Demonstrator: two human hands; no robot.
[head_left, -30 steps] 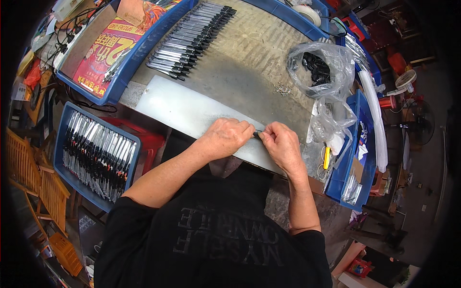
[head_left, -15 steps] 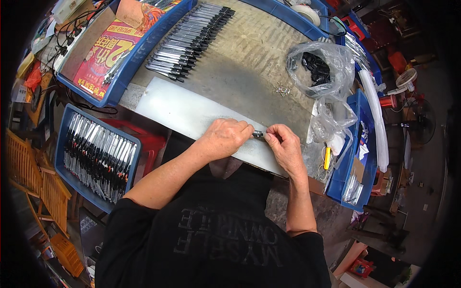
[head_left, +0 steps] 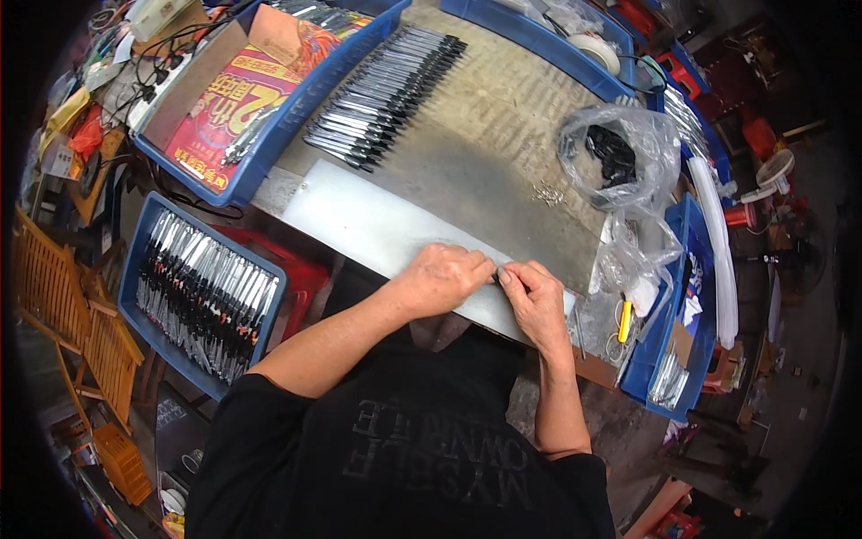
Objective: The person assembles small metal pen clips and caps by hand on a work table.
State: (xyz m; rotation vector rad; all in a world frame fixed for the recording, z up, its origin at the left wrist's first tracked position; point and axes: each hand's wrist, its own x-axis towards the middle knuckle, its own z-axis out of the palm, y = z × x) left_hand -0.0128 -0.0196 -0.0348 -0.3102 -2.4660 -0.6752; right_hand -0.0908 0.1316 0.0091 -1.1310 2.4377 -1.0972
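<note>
Both of my hands meet over a long white board point(head_left: 355, 220) at the table's near edge. My left hand point(head_left: 446, 277) is closed, its fingertips pinched round a small dark pen part point(head_left: 496, 276), mostly hidden by the fingers. From the other side, my right hand point(head_left: 536, 301) pinches the same part between thumb and forefinger. Beyond the board lies a long row of pens point(head_left: 386, 94), silver with black ends. A small heap of tiny metal pieces point(head_left: 548, 192) sits on the tabletop beyond my right hand.
An open plastic bag point(head_left: 660, 162) of black parts stands at the right. Near it lies a yellow-handled tool point(head_left: 625, 322). Blue trays flank the table: a left tray point(head_left: 256, 171), a right tray point(head_left: 642, 364), and a lower-left tray point(head_left: 202, 382) full of pens.
My fingertips have drawn closer together, covering more of the dark part. The whole view has shifted, so the table and trays appear further right and lower.
</note>
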